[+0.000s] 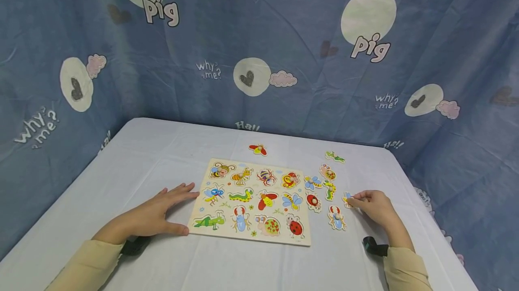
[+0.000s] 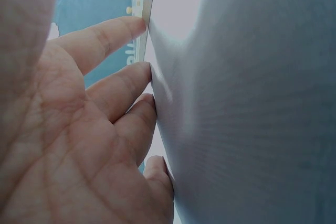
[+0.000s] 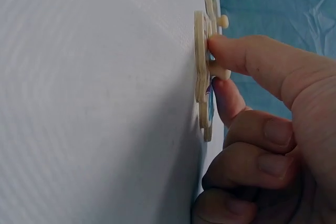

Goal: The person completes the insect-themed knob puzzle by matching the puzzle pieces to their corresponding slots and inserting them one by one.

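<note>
A wooden insect puzzle board point(image 1: 194, 225) lies flat on the table, with knobs on figures in its top row. My left hand point(image 1: 156, 212) is at its left edge, fingers spread, thumb at the near corner; in the left wrist view the left hand's fingertips point(image 2: 137, 23) meet the board's side. To the right of the board, my right hand point(image 1: 375, 207) pinches a small blue and yellow insect puzzle piece point(image 1: 347, 198), partly hidden by the fingers. In the right wrist view, thumb and forefinger are at the piece's wooden knob point(image 3: 219, 70), its flat side close to the cloth.
Loose knobbed pieces lie right of the board: a stag beetle point(image 1: 337, 221), ladybug point(image 1: 312, 201), dragonfly point(image 1: 312, 183), caterpillar point(image 1: 330, 192), snail point(image 1: 329, 174) and grasshopper point(image 1: 334, 157). A red-winged bug piece point(image 1: 258, 149) lies behind the board. The white-covered table point(image 1: 162, 147) ends at a blue curtain point(image 1: 308, 102).
</note>
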The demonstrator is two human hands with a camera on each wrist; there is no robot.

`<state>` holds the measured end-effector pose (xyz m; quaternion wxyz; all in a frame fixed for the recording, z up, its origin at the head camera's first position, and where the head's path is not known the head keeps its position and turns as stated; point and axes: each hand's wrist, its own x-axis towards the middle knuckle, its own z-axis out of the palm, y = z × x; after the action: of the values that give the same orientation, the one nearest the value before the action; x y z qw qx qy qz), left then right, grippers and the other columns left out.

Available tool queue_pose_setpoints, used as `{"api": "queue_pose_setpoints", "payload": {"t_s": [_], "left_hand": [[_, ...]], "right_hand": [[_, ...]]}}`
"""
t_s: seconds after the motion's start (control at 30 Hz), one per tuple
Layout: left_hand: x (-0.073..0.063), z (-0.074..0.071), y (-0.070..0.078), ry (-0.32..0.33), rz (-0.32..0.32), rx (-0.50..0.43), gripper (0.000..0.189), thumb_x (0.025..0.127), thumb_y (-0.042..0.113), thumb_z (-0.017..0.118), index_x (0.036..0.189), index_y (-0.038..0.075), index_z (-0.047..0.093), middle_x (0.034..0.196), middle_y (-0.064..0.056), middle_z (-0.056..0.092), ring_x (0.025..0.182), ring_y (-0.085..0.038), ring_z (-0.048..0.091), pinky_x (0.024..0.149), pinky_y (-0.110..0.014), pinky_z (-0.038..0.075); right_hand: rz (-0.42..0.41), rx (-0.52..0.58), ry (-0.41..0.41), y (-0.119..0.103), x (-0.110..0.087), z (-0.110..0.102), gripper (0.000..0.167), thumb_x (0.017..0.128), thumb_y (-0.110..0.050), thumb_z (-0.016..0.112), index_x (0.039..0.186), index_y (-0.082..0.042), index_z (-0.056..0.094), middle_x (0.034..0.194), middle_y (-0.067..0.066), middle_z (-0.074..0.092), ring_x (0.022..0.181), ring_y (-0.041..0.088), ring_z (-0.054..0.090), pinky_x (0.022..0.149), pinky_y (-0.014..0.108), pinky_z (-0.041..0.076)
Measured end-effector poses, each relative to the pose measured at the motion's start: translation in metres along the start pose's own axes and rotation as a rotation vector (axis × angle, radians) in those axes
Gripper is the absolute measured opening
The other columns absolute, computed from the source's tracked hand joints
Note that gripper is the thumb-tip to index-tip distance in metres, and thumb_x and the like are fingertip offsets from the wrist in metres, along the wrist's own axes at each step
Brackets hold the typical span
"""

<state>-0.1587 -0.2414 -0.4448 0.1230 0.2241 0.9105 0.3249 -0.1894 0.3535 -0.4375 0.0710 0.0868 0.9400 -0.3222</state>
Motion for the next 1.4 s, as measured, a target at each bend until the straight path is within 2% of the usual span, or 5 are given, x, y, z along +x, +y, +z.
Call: {"api": "queue_pose_setpoints", "payload": {"t_s": [0.23, 0.73, 0.93, 1.17, 1.4], "left_hand": [[0.000, -0.001, -0.001, 0.002, 0.000, 0.002, 0.097, 0.076, 0.055, 0.092, 0.158, 0.018, 0.054, 0.175, -0.020, 0.033, 0.163, -0.052, 0.021, 0.126, -0.081, 0.007], [0.001, -0.003, 0.002, -0.012, 0.002, 0.015, 0.096, 0.077, 0.057, 0.091, 0.158, 0.020, 0.054, 0.176, -0.019, 0.033, 0.163, -0.051, 0.021, 0.127, -0.081, 0.007], [0.000, -0.003, 0.001, -0.012, 0.006, 0.010, 0.097, 0.078, 0.058, 0.090, 0.158, 0.019, 0.054, 0.175, -0.019, 0.033, 0.163, -0.052, 0.020, 0.126, -0.081, 0.006], [0.000, -0.002, 0.000, -0.010, -0.002, 0.008, 0.096, 0.077, 0.056, 0.092, 0.158, 0.019, 0.054, 0.175, -0.019, 0.033, 0.164, -0.051, 0.021, 0.127, -0.081, 0.007], [-0.001, -0.001, 0.001, -0.005, -0.002, 0.007, 0.097, 0.077, 0.056, 0.092, 0.158, 0.020, 0.054, 0.175, -0.019, 0.034, 0.163, -0.051, 0.022, 0.127, -0.081, 0.008]], "right_hand": [[-0.022, -0.020, 0.016, -0.003, 0.002, 0.001, 0.034, 0.096, -0.031, 0.077, 0.102, 0.003, 0.076, 0.064, -0.006, 0.049, 0.066, 0.014, 0.045, 0.058, 0.026, 0.035], [-0.051, 0.028, -0.012, -0.012, 0.001, 0.001, 0.036, 0.095, -0.034, 0.079, 0.106, 0.000, 0.075, 0.064, -0.007, 0.047, 0.065, 0.012, 0.045, 0.055, 0.026, 0.035], [-0.100, 0.046, -0.025, -0.025, 0.002, 0.003, 0.036, 0.096, -0.035, 0.080, 0.109, -0.001, 0.076, 0.063, -0.007, 0.043, 0.063, 0.010, 0.041, 0.056, 0.027, 0.034], [-0.104, 0.066, -0.042, -0.044, 0.007, 0.010, 0.036, 0.094, -0.036, 0.081, 0.107, -0.002, 0.076, 0.063, -0.006, 0.041, 0.063, 0.011, 0.039, 0.054, 0.027, 0.032], [-0.178, 0.074, -0.066, -0.066, 0.013, 0.017, 0.032, 0.094, -0.033, 0.081, 0.104, -0.004, 0.075, 0.060, -0.007, 0.037, 0.057, 0.010, 0.032, 0.051, 0.025, 0.028]]}}
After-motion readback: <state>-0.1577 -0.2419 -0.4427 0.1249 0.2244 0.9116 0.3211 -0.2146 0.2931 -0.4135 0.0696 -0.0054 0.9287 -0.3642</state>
